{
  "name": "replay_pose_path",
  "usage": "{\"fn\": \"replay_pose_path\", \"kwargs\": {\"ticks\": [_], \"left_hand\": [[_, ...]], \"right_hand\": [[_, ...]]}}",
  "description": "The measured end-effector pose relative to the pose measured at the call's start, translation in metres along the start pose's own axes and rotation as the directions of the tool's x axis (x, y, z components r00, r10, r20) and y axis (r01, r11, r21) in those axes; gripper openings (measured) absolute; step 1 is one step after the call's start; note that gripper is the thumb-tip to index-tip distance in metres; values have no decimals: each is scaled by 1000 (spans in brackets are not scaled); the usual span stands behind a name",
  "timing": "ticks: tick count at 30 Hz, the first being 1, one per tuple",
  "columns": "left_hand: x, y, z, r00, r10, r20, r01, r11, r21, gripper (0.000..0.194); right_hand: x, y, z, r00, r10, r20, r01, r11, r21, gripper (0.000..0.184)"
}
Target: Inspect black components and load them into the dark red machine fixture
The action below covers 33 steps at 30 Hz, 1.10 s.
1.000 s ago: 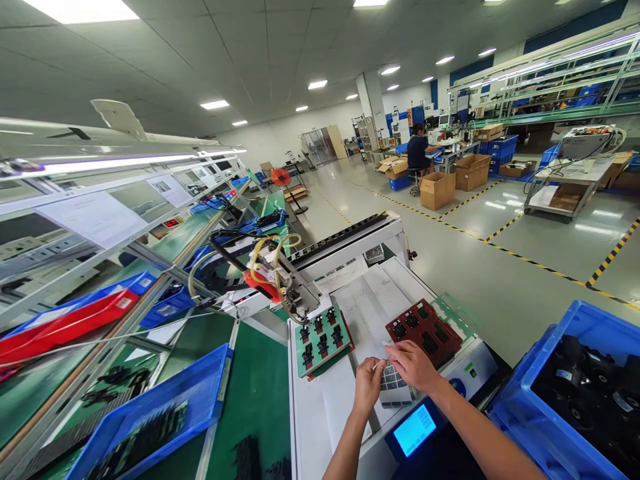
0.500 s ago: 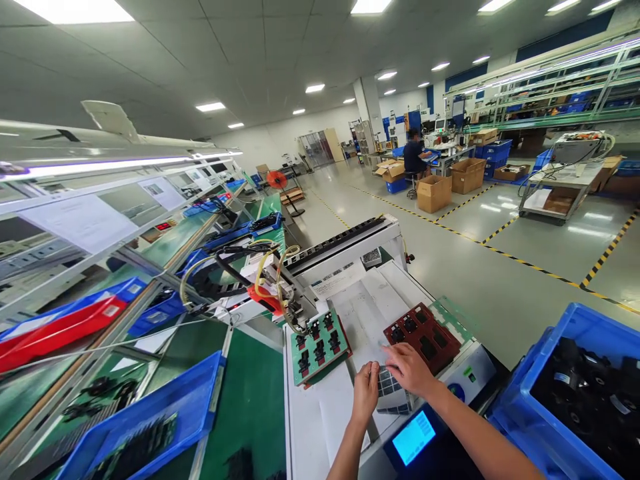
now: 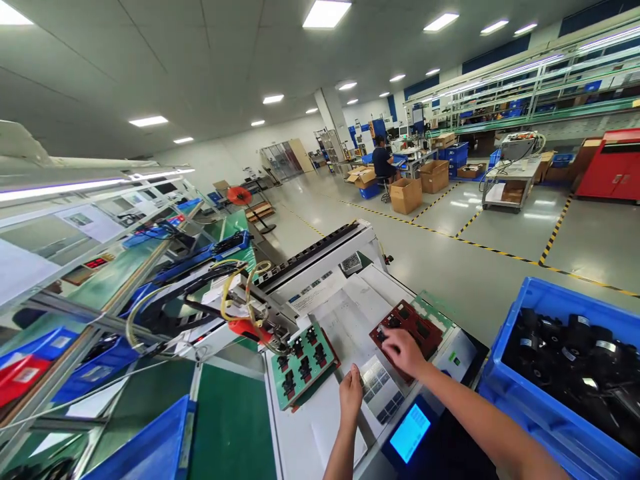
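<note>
Large factory hall. Grey polished floor (image 3: 500,247) marked with yellow-and-black hazard tape (image 3: 553,237). White panelled ceiling (image 3: 210,60) with recessed light panels (image 3: 326,13) — all lit. Shelving racks (image 3: 525,87) run along the right wall; a red cabinet (image 3: 613,167) stands beneath. Cardboard boxes (image 3: 406,193) sit mid-floor beside a seated person (image 3: 383,162). White pillar (image 3: 333,120) at far centre.

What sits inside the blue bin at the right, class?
The blue bin holds a heap of black round parts, some with silvery bands. Its bottom and any lower layers are hidden beneath the heap.
</note>
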State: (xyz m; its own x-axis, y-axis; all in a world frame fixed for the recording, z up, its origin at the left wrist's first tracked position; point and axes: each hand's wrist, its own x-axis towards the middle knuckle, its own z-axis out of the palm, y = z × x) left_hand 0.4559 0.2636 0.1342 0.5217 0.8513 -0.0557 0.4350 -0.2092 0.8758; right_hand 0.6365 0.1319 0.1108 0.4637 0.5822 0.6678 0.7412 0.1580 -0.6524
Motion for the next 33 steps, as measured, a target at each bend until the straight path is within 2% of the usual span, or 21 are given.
{"fn": "replay_pose_path", "kwargs": {"ticks": [2,4,6,9,10,12,15,16,18,20,21,22,24,26,27,28,30,32,33], "left_hand": [[0,-3,-3,999,28,-40,-27,999,31,76],[-3,-5,-4,994,69,-89,-64,996,62,74],[-10,-5,-3,979,137,-152,-120,986,119,73],[-27,0,-1,941,281,-189,-247,951,185,64],[-33,4,-1,934,313,-173,-287,944,160,58],[-46,17,-2,947,309,-91,-309,951,15,50],[-61,46,-1,965,231,123,-186,937,-296,50],[-65,55,0,954,220,203,-130,915,-382,52],[-72,73,5,905,245,347,-40,862,-505,55],[-79,84,9,844,301,443,28,801,-598,60],[-83,88,10,822,327,465,61,763,-644,64],[-88,91,10,811,345,473,93,721,-686,70],[-98,96,5,824,352,445,126,651,-748,82],[-106,101,-3,855,334,398,96,652,-752,87],[-109,104,-8,869,330,369,59,671,-739,86],[-111,106,-13,881,332,336,15,692,-722,82],[-114,112,-20,891,347,291,-54,719,-693,73],[-116,116,-24,889,363,278,-81,723,-686,66],[-117,118,-25,883,370,288,-78,722,-688,64]], "right_hand": [[14,16,-6,987,140,-81,-138,990,31,70],[28,28,-10,969,226,-98,-218,972,82,86],[41,33,-13,958,275,-80,-262,955,138,91],[59,23,-22,945,320,-73,-297,929,223,88],[64,16,-26,938,334,-89,-304,919,251,88],[73,-1,-37,918,372,-136,-319,897,305,91],[76,-36,-56,881,449,-152,-360,842,401,104],[75,-49,-63,866,484,-122,-384,803,455,108],[70,-76,-75,834,551,-19,-441,687,578,111],[61,-101,-85,811,577,96,-486,574,659,107],[57,-113,-89,813,565,140,-496,547,675,105],[52,-124,-92,823,543,166,-495,543,679,101],[42,-142,-98,855,500,140,-461,608,647,94],[33,-157,-104,867,496,35,-423,699,577,85],[28,-164,-108,861,509,7,-425,713,557,82],[24,-171,-111,850,526,18,-445,699,560,79],[14,-183,-117,823,548,153,-517,610,600,79],[4,-192,-121,792,535,293,-587,537,606,82],[0,-196,-121,782,533,323,-607,532,591,84]]}}
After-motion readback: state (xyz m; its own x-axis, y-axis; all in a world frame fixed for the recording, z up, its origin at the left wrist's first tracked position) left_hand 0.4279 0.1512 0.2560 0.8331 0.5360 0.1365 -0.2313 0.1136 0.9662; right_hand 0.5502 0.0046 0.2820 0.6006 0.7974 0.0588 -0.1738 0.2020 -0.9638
